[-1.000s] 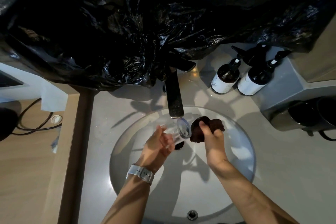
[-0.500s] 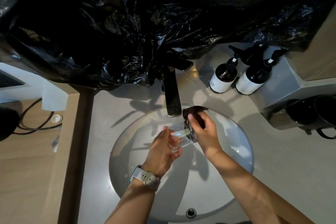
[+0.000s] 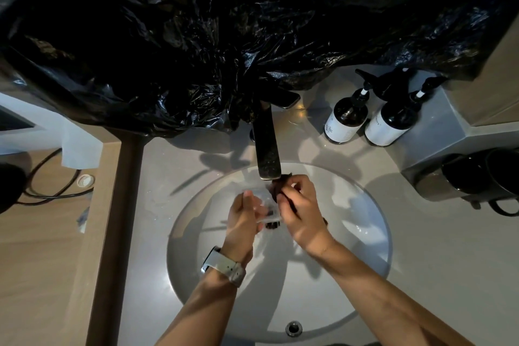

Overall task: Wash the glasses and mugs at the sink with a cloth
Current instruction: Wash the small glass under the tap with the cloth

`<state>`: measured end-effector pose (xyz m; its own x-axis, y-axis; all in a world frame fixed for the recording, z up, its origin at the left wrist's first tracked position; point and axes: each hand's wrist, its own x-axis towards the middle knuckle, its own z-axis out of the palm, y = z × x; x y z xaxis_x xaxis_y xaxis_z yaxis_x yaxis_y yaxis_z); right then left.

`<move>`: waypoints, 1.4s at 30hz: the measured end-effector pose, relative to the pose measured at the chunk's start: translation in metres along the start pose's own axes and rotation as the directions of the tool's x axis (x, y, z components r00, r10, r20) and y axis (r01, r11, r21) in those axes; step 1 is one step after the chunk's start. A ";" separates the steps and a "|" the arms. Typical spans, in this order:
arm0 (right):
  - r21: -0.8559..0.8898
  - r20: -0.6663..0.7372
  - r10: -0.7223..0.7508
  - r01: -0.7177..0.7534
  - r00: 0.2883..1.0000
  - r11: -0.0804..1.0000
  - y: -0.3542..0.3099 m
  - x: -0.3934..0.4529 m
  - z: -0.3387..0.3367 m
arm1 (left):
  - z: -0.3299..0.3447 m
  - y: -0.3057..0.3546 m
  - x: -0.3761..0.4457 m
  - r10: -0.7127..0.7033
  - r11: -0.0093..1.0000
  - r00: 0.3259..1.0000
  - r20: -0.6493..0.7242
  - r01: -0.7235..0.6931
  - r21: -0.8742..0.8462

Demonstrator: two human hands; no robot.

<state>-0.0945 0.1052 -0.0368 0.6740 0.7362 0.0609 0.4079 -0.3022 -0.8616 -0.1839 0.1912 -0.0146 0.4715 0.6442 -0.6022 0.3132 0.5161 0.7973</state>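
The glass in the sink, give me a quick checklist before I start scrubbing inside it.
1. Glass held over the sink: ok, the left hand grips it.
2. Cloth in hand: ok, the right hand pinches it at the glass.
3. Glass under the faucet: ok, just below the spout.
4. Water running: cannot tell.
5. Mugs kept apart: ok, on the counter at right.

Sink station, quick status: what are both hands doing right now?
Left hand grips clear glass over basin. Right hand pinches dark cloth at the glass's mouth, just under the faucet. Nothing in the way.
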 end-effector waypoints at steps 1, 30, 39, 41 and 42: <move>-0.064 0.025 -0.054 0.055 0.998 0.996 0.006 0.009 -0.003 | 0.000 0.000 -0.001 0.003 1.000 1.000 -0.001 -0.003 0.026; -0.095 0.403 -0.087 0.136 0.911 0.986 -0.010 0.009 -0.007 | -0.012 -0.014 0.001 -0.135 0.988 0.991 0.013 0.134 0.080; -0.074 0.265 -0.003 0.024 0.964 0.997 -0.004 0.019 -0.009 | -0.014 -0.006 -0.002 -0.025 0.995 1.000 -0.005 0.026 0.096; -0.089 0.368 -0.098 0.140 0.925 0.986 -0.015 0.010 -0.004 | -0.012 -0.009 -0.002 -0.058 0.994 0.998 -0.007 0.058 0.089; -0.099 0.374 -0.111 0.158 0.921 0.982 -0.014 0.014 -0.003 | -0.010 -0.009 -0.001 -0.057 0.994 0.998 -0.016 0.058 0.095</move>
<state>-0.0884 0.1180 -0.0223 0.3448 0.9379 -0.0373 0.5681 -0.2402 -0.7871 -0.1955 0.1914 -0.0218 0.4395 0.6229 -0.6472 0.4173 0.4965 0.7612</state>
